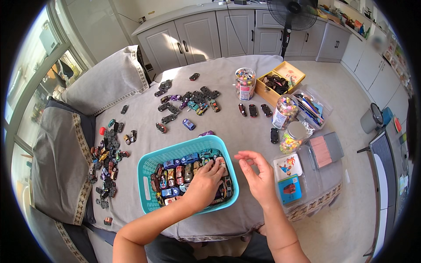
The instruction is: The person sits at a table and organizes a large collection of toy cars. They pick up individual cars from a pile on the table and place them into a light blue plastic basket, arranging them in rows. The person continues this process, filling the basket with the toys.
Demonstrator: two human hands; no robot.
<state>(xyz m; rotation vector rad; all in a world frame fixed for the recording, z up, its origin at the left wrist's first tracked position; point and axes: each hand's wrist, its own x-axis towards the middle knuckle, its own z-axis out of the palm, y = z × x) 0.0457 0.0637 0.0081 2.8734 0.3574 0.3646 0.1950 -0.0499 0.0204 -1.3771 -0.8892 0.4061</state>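
A turquoise plastic basket [144, 186] stands at the table's near edge, filled with small toy cars [179, 174] of many colours, many of them in rows. My left hand [205, 186] is inside it, fingers stretched over the cars at the right side and touching them. A pale, reddish toy car [221, 164] lies by the fingertips. My palm and wrist hide some cars underneath. Just outside the basket's right rim, my right hand [258, 173] is raised, thumb and fingers apart, with nothing in it.
Loose toy cars [107, 155] are heaped at the left, with more [199, 98] beyond the basket. On the right stand candy-filled jars [245, 83], a wooden box [280, 83], a pen tray [313, 107] and cards [289, 189]. Sofa cushions [61, 158] border the left side.
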